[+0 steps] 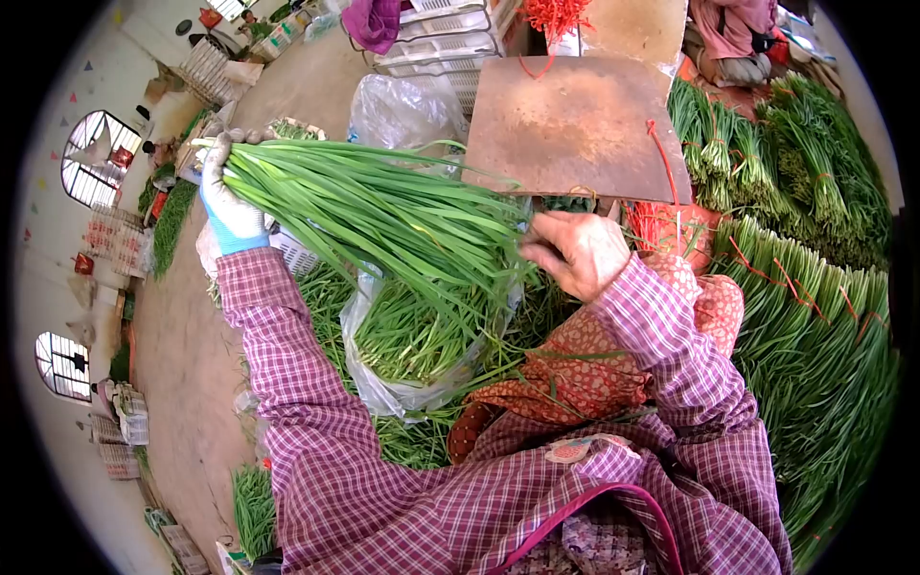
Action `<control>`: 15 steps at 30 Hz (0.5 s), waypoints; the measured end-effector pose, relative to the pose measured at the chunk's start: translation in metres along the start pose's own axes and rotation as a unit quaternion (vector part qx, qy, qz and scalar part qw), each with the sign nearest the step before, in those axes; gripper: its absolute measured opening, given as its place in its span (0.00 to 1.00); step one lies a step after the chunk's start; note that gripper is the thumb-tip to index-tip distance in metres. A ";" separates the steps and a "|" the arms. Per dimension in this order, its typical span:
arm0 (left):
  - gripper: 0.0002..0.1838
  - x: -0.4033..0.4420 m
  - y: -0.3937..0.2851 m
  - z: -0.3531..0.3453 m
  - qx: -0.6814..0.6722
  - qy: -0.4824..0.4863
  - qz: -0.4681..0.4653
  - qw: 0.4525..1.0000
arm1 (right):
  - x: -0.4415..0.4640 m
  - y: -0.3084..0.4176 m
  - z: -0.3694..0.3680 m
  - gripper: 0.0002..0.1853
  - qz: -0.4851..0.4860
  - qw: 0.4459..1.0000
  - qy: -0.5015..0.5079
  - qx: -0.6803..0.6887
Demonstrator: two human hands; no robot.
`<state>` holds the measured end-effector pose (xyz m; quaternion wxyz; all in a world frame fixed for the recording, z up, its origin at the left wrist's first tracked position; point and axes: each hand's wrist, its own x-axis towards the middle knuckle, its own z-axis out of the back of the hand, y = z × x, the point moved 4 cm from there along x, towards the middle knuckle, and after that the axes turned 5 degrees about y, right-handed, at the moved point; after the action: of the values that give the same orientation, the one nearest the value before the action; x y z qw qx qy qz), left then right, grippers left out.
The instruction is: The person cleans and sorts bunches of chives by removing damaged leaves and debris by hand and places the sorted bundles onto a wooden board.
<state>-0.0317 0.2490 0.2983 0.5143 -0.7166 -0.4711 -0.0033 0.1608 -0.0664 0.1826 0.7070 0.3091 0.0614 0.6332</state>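
Note:
My left hand [233, 196], in a grey-white and blue glove, is closed around the pale root end of a bunch of garlic chives [374, 192]. The long green leaves stretch out to the right, roughly level. At their tips my right hand [578, 251], bare, has its fingers pinched together on the leaf ends; exactly how many leaves are caught is hidden. Below the bunch stands a clear plastic bag [356, 331] with its mouth open, filled with loose chive pieces [412, 331].
A worn brown board [575, 125] lies beyond my right hand, with red ties [556, 14] behind it. Tied chive bundles [805, 326] are stacked at right. White crates [450, 48] and a crumpled plastic bag [404, 110] sit at the back. Another person [733, 43] sits upper right.

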 end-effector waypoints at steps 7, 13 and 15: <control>0.15 -0.011 0.022 -0.032 -0.001 0.015 -0.006 1.000 | 0.041 0.050 -0.002 0.09 0.049 0.976 -0.155 0.146; 0.19 -0.015 0.038 -0.046 -0.010 0.033 0.022 0.999 | 0.071 0.046 -0.013 0.11 0.028 0.979 -0.139 0.146; 0.20 -0.016 0.038 -0.051 0.002 0.050 0.013 0.999 | 0.068 0.045 -0.007 0.09 0.034 0.979 -0.144 0.138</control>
<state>0.0098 0.1993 0.2869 0.5391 -0.7204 -0.4353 -0.0316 0.1321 0.0000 0.2208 0.6371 0.4940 0.0353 0.5907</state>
